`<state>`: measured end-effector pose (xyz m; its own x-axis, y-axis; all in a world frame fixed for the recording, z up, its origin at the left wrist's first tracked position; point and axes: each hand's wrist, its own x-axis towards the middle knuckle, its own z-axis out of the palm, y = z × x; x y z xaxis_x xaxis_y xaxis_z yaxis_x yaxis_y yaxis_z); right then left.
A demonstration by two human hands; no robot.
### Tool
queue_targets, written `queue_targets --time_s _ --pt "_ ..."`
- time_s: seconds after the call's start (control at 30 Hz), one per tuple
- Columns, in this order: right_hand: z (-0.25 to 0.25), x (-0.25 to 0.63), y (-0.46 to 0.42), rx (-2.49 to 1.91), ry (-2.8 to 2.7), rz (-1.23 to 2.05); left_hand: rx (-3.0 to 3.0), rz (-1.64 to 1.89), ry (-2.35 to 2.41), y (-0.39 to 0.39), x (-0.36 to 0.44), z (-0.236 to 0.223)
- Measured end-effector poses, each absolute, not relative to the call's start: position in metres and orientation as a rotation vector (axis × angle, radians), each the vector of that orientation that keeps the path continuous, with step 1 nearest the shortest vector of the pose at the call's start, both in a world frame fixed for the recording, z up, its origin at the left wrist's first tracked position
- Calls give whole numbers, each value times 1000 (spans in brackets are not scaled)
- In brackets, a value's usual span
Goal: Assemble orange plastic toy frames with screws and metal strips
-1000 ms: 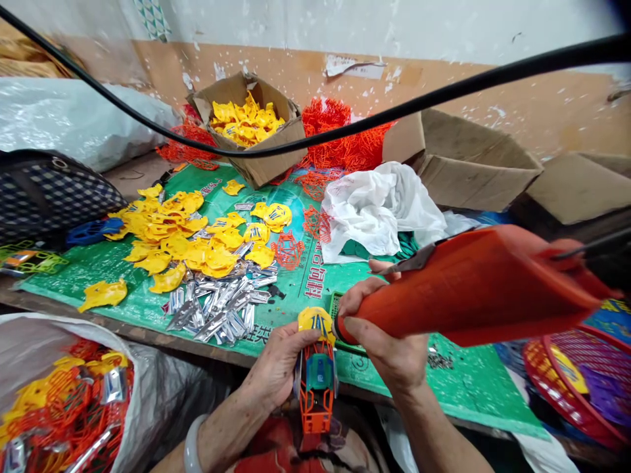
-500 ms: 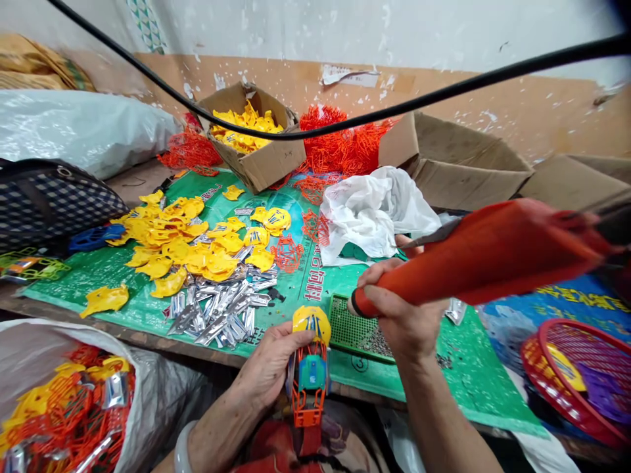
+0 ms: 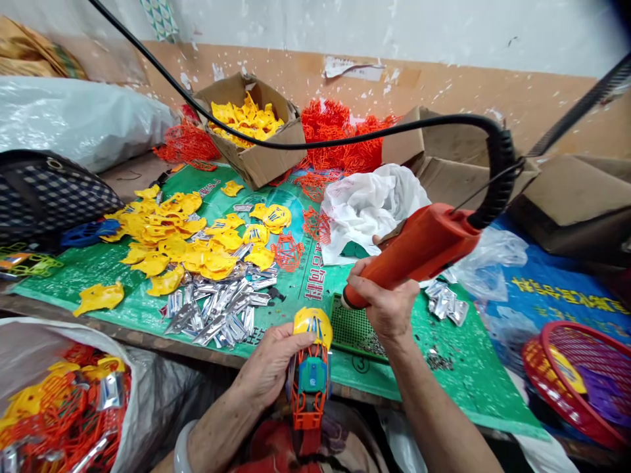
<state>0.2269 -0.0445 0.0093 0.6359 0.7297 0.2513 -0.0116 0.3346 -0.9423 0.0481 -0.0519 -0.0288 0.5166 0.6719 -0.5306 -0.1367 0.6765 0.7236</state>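
Note:
My left hand [image 3: 269, 361] is closed around a toy car [image 3: 311, 378] near the table's front edge. The car has a yellow front cover, an orange lattice frame and a green block in its middle. My right hand [image 3: 389, 305] grips an orange-red electric screwdriver [image 3: 414, 246], whose black cable rises from its back end. The tool is tilted, its front end pointing down and left above a green perforated tray [image 3: 350, 328] of small screws. No bit can be made out at its tip. The screwdriver and the car are apart.
Yellow covers [image 3: 197, 256] and silver pieces [image 3: 221, 309] are heaped on the green sheet to the left. A box of yellow parts [image 3: 266, 161], orange frames [image 3: 325, 131] and a white bag [image 3: 369, 203] lie behind. A red basket [image 3: 547, 387] is right; a sack [image 3: 152, 394] stands lower left.
The screwdriver has swung in my right hand, its back end moving left and down and its cable now curving into view. My left hand and the toy car have hardly moved.

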Motion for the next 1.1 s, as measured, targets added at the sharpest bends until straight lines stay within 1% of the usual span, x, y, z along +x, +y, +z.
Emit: queue_targets --time_s 0.33,0.67,0.97,1.1 --pt "7 228 -44 -1194 -781 523 684 515 941 -48 48 -32" --pt "5 227 -44 -1179 -830 520 713 510 993 -48 52 -24" --pt "7 223 -45 -1185 -794 523 704 438 785 -44 45 -10" --pt "4 228 -43 -1181 -768 510 708 428 834 -41 43 -10"
